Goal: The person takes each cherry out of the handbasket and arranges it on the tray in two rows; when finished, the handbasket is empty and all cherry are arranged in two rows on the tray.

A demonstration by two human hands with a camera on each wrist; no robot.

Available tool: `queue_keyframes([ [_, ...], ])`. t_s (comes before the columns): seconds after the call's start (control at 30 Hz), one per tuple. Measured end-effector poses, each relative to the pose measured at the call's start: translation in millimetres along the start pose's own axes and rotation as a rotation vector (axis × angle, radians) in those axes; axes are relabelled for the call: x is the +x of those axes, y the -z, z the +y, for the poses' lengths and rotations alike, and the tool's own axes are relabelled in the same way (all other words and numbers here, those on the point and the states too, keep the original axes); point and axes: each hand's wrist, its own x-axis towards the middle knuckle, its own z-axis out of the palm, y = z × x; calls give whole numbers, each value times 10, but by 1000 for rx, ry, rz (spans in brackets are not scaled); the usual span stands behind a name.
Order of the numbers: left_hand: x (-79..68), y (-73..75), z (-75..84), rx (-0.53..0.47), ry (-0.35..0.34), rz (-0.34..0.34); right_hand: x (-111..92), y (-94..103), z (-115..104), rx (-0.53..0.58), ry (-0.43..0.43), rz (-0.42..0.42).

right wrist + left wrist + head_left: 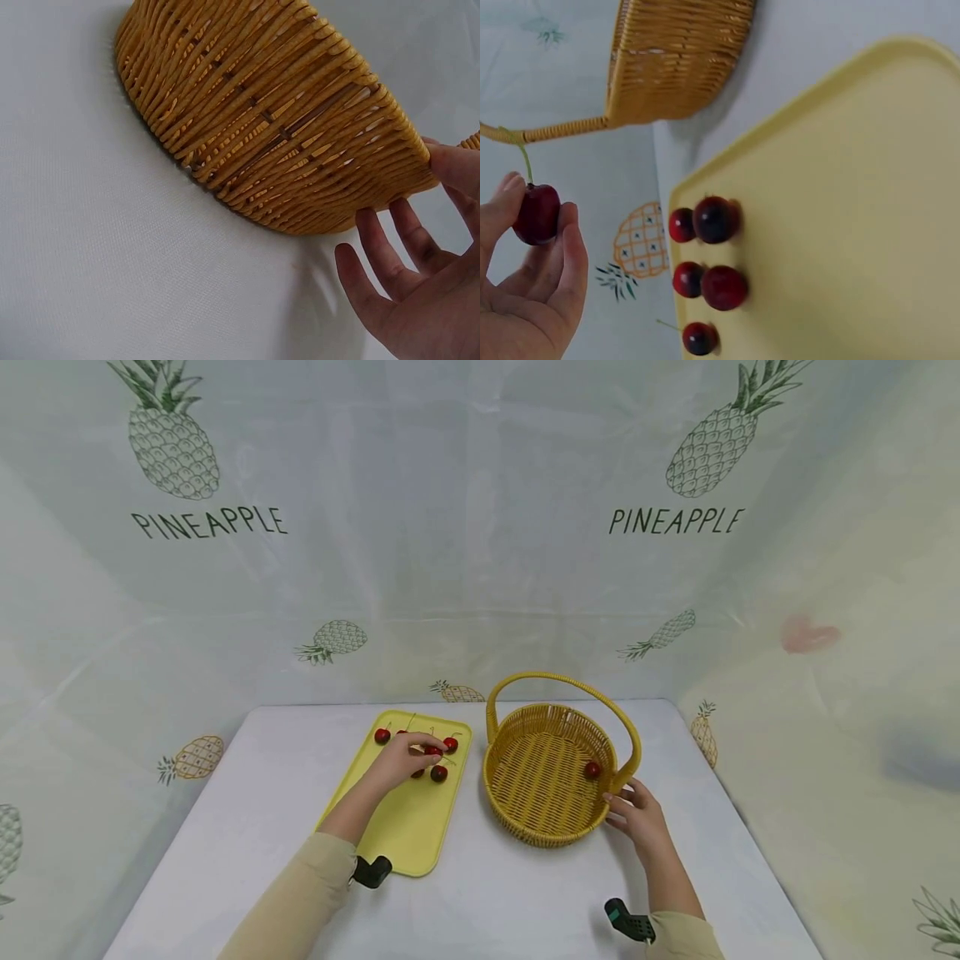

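Note:
My left hand (401, 763) is over the far half of the yellow tray (405, 843). Between thumb and fingertips it pinches a dark red cherry (538, 215), whose green stem points up in the left wrist view. Several more cherries (438, 773) lie on the tray beneath and around this hand. To the right stands a woven basket (543, 839) with a tall arched handle. My right hand (639, 817) grips its right side at the handle's base, thumb at the rim and fingers against the outer wall. One cherry (592, 770) sits inside, near the right wall.
Tray and basket stand side by side on a white-covered table (247, 827), a narrow strip of cloth between them. A pineapple-print curtain (465, 568) hangs behind the table's far edge and along both sides. The basket handle (555, 675) rises above the rim.

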Motion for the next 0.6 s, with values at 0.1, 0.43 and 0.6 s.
queue_keyframes([
  [0.1,-22,54,-73,29,24,19,-5,-4,-5,-4,-1,2],
  [0.43,-65,229,-367,32,64,75,19,-2,10,-2,5,0],
  [0.6,-87,330,-490,39,102,112,19,-4,20,8,10,14],
])
